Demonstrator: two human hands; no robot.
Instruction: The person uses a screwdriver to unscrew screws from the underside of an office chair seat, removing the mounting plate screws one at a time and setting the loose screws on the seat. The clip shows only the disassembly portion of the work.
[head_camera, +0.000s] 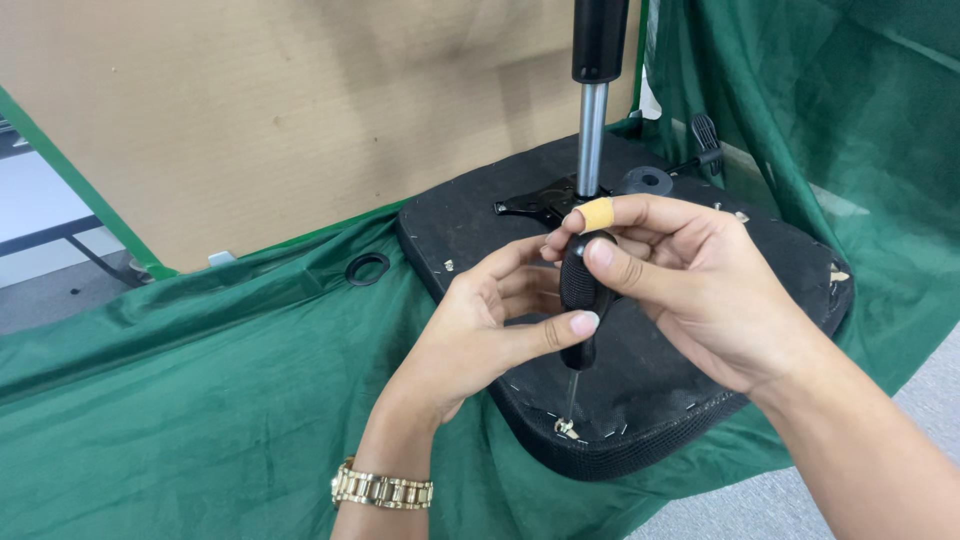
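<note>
Both my hands gripped a black-handled screwdriver (578, 305) over an upturned chair seat (640, 330).

From the head camera: my left hand (480, 325) and right hand (690, 285) were each closed around the handle, its tip set on a metal staple (566, 429) at the seat's near edge. Other staples showed along the rim still in place; that one was not yet lifted. The seat lay on a green cloth (200, 400), a black ring (366, 268) beside it.

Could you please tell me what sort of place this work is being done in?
Probably an office or workshop corner turned repair bench: an upturned chair seat lies on a green cloth, a cardboard sheet stands behind, and grey carpet shows.
</note>
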